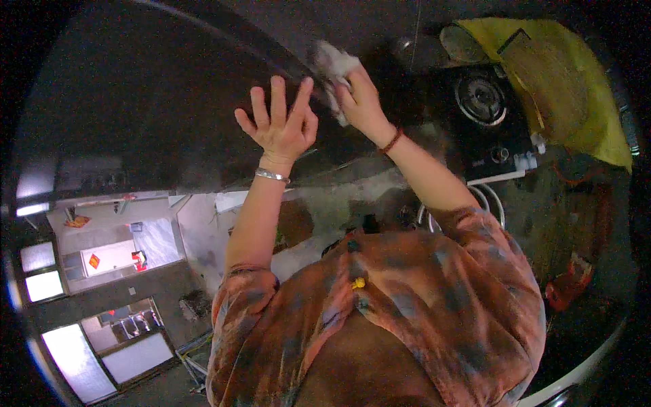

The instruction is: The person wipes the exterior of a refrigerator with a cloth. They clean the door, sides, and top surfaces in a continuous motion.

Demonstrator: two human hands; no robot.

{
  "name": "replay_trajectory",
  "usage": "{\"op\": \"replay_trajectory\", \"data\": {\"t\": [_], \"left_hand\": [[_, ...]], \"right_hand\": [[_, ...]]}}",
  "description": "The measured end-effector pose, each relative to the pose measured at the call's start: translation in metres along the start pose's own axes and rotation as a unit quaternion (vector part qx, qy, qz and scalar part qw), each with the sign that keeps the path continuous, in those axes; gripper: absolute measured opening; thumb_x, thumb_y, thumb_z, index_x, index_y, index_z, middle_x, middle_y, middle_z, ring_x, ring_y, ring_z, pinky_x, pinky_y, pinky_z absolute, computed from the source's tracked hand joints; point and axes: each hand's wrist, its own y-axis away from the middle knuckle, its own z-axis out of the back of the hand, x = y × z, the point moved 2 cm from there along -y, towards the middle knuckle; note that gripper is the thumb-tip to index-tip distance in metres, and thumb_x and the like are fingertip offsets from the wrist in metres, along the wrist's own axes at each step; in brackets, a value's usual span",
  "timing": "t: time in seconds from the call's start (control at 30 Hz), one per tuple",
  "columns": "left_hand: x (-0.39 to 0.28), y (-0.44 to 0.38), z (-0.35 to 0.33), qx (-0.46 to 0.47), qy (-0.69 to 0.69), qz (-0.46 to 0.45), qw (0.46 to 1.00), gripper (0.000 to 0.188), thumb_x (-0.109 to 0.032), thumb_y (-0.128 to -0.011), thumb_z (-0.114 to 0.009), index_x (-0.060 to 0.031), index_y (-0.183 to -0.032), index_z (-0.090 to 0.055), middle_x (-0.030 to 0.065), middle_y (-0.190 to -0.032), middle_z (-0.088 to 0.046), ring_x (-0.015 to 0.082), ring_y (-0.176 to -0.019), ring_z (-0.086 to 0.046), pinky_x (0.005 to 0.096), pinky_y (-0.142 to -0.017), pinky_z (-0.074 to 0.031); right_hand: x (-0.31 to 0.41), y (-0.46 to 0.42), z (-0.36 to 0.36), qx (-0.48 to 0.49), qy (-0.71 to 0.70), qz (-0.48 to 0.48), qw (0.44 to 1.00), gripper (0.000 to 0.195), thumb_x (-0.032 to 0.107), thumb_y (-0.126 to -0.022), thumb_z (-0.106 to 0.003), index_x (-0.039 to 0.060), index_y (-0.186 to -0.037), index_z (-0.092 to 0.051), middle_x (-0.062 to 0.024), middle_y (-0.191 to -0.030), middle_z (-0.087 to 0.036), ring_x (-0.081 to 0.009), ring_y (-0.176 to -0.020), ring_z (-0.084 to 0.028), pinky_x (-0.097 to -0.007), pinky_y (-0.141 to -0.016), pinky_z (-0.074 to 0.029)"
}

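Note:
My right hand (363,107) grips a crumpled white cloth (335,63), which hangs below and beyond my fingers against a dark, glossy surface (203,102). To its left, my left hand (285,119) is raised with its fingers spread and holds nothing; whether its fingertips touch the dark surface I cannot tell. A silver bracelet (272,175) is on my left wrist and a reddish-brown band (391,141) on my right. What the dark surface belongs to is too dim to tell.
A black gas stove (480,99) with a round burner stands to the right of my right hand. Beyond it lies a large yellow-green cover or sheet (574,86). White hoses (501,203) loop below the stove. At the far left, a doorway and windows (79,361) let in light.

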Motion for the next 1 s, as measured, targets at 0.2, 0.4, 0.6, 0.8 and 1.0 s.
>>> {"op": "replay_trajectory", "data": {"t": [0.2, 0.4, 0.6, 0.8, 1.0], "left_hand": [[-0.004, -0.006, 0.004, -0.002, 0.003, -0.003, 1.0, 0.048, -0.028, -0.08, -0.059, -0.0334, -0.127, -0.067, 0.0057, -0.141, -0.054, 0.0316, -0.134, -0.042, 0.0541, -0.118, -0.006], [0.0, 0.005, 0.007, 0.041, 0.051, 0.024, 0.998, 0.057, -0.026, -0.074, -0.065, -0.0169, -0.13, -0.063, 0.0042, -0.148, -0.05, 0.0319, -0.142, -0.036, 0.0541, -0.119, -0.006], [0.033, 0.036, 0.036, 0.105, 0.08, 0.001, 0.991, 0.05, -0.019, -0.084, -0.062, -0.019, -0.134, -0.06, 0.0055, -0.147, -0.05, 0.0266, -0.14, -0.041, 0.0561, -0.118, -0.013], [0.043, 0.103, 0.022, 0.134, 0.027, 0.051, 0.989, 0.061, -0.022, -0.078, -0.066, -0.0311, -0.137, -0.057, 0.0001, -0.145, -0.048, 0.027, -0.133, -0.043, 0.0586, -0.114, -0.017], [0.026, 0.1, 0.037, 0.169, 0.074, 0.086, 0.979, 0.06, -0.02, -0.083, -0.064, -0.0232, -0.142, -0.053, 0.0086, -0.152, -0.041, 0.0337, -0.143, -0.031, 0.0584, -0.118, -0.013]], "right_hand": [[-0.054, 0.05, 0.006, 0.003, 0.056, -0.149, 0.987, 0.028, 0.007, -0.093, -0.055, 0.0014, -0.12, -0.055, -0.0187, -0.114, -0.059, -0.0363, -0.105, -0.059, -0.0403, -0.089, -0.049], [0.103, -0.068, 0.004, 0.069, -0.135, 0.004, 0.988, 0.037, 0.021, -0.096, -0.051, 0.0021, -0.129, -0.049, -0.0172, -0.127, -0.051, -0.033, -0.118, -0.049, -0.0423, -0.098, -0.039], [0.028, 0.001, 0.007, 0.038, 0.082, 0.046, 0.995, 0.035, 0.016, -0.088, -0.061, 0.0018, -0.12, -0.055, -0.0242, -0.12, -0.054, -0.0444, -0.107, -0.054, -0.0458, -0.088, -0.047], [-0.089, 0.113, 0.016, 0.031, -0.011, -0.268, 0.963, 0.032, 0.014, -0.096, -0.054, -0.0025, -0.123, -0.049, -0.0187, -0.117, -0.058, -0.0323, -0.106, -0.057, -0.0394, -0.092, -0.046], [-0.006, 0.091, 0.012, -0.066, -0.142, -0.239, 0.958, 0.037, 0.018, -0.1, -0.055, -0.0018, -0.129, -0.046, -0.0107, -0.123, -0.057, -0.0198, -0.109, -0.053, -0.0345, -0.098, -0.042]]}}
